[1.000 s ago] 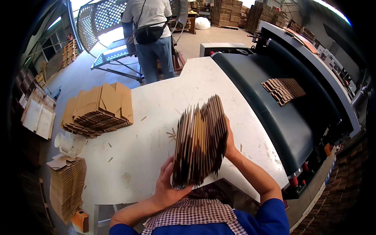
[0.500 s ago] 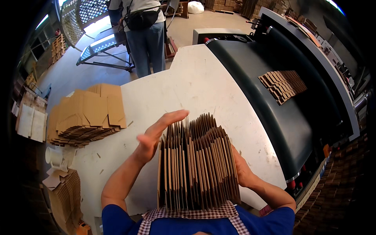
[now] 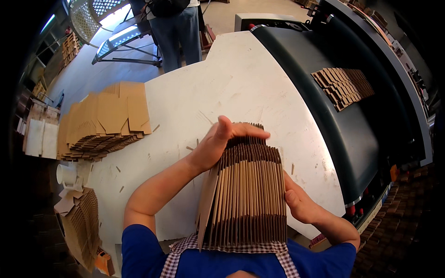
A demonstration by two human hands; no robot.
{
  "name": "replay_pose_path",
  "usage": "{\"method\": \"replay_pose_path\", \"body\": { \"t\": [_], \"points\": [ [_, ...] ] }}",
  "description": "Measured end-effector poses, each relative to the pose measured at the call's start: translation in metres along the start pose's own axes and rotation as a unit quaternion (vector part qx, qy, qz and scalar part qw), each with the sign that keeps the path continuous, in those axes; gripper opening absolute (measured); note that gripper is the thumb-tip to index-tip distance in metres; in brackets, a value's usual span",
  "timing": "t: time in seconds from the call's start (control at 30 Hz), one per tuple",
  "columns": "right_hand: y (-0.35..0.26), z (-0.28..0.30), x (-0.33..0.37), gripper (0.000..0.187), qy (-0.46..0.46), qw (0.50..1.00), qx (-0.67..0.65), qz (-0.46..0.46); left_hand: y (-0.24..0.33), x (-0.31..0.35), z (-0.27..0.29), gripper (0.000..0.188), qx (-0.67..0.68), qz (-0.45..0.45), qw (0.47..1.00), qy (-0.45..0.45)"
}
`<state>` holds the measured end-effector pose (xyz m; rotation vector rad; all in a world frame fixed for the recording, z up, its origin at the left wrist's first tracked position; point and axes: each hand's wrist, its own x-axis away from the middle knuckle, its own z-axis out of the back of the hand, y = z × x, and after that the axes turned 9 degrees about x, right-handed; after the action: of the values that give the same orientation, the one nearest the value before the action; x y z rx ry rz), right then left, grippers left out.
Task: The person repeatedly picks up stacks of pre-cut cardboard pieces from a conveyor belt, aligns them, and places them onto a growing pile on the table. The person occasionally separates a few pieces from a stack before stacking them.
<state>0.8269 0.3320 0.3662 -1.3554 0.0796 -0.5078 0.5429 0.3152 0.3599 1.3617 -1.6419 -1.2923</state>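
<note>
Here, the stack of cardboard pieces (image 3: 248, 190) stands between the two hands at the table's (image 3: 245, 83) near edge, the pieces' long edges running near to far. The left hand (image 3: 214, 144) reaches rightward over its far end, fingers extended and thumb raised apart; the right hand (image 3: 301, 204), nearer the body, flanks its right side, grip unclear.

The head-worn fisheye view looks down and forward. It sits close above the table (image 3: 232, 78), reaching the floor (image 3: 243, 8) beyond.
</note>
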Motion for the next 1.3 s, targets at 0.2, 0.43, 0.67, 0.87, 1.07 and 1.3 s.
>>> {"method": "replay_pose_path", "body": {
  "t": [0.2, 0.43, 0.67, 0.87, 1.07, 1.3],
  "points": [
    [-0.021, 0.009, 0.007, 0.083, -0.002, 0.999, 0.041, -0.032, -0.010, 0.067, 0.001, 0.060, -0.307, -0.244, 0.861, 0.324],
    [-0.028, 0.006, 0.003, 0.081, -0.015, 0.997, 0.061, -0.034, -0.074, 0.142, -0.034, 0.039, -0.245, -0.171, 0.910, 0.286],
    [-0.013, -0.020, -0.009, 0.088, 0.064, 0.976, -0.154, -0.144, -0.035, 0.117, -0.056, 0.035, -0.379, -0.142, 0.853, 0.330],
    [0.031, -0.044, -0.037, 0.088, 0.086, 0.877, -0.473, -0.027, 0.041, 0.091, -0.085, 0.057, -0.703, -0.088, 0.662, 0.244],
    [0.060, -0.006, -0.015, 0.062, 0.160, 0.921, -0.324, -0.143, 0.007, 0.061, -0.083, 0.062, -0.720, -0.070, 0.667, 0.178],
    [-0.061, 0.018, -0.022, 0.040, 0.316, 0.892, 0.268, 0.180, 0.005, 0.040, -0.098, 0.050, -0.699, -0.036, 0.705, 0.110]
  ]
}}
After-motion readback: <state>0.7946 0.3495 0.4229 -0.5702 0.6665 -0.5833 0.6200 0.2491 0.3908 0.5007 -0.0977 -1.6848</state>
